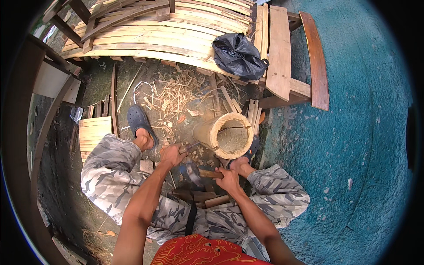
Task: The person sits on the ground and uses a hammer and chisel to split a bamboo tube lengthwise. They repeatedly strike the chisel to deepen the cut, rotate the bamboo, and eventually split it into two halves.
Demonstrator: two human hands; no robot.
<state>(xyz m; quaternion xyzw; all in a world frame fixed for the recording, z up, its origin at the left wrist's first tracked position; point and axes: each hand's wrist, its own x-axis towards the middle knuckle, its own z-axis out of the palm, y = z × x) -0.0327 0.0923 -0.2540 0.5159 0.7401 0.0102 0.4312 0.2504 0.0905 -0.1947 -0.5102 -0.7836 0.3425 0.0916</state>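
Note:
Between my feet stands a thick, pale bamboo section, its round open end turned up toward me, with a split across the inside. My left hand is closed around the handle of a chisel. The chisel's metal blade points at the lower left side of the bamboo and seems to touch it. My right hand grips the wooden handle of a hammer. Its metal head, slightly blurred, hangs below the chisel handle, apart from it.
Wood shavings litter the ground beyond the bamboo. A slatted bamboo bench spans the back, with a black plastic bag on its right end. A blue wall closes the right side. Wood offcuts lie between my legs.

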